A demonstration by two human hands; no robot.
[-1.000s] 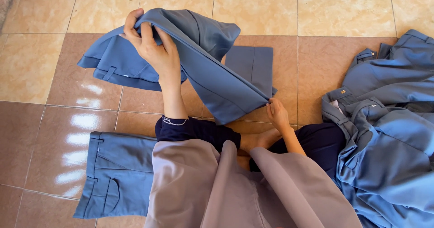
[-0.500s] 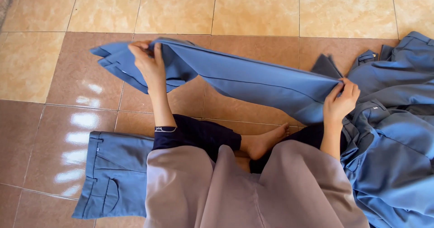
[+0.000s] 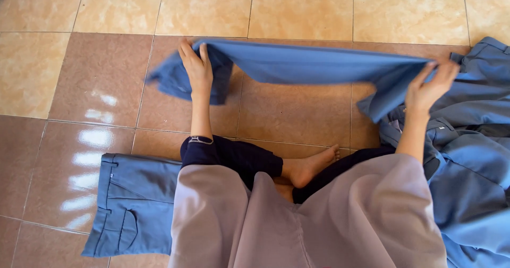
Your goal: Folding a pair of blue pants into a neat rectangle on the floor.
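**Asker:** Head view first — what do you have hold of?

**Me:** Both my hands are on one pair of blue trousers (image 3: 313,63), stretched out flat above the tiled floor (image 3: 297,5). My left hand (image 3: 197,68), at ten o'clock, curls its fingers over one end; my right hand (image 3: 427,87), at two o'clock, pinches the other end between thumb and fingers.

**Asker:** Which step is that?

**Me:** By my reckoning, the straightening before a fold: the cloth hangs taut, not yet laid down.

**Asker:** And the next move?

**Me:** I judge it calls for an even lowering, both ends level, clear of my bare foot (image 3: 311,167). A folded pair (image 3: 133,204) lies at eight o'clock, a heap of blue garments (image 3: 473,156) at three.
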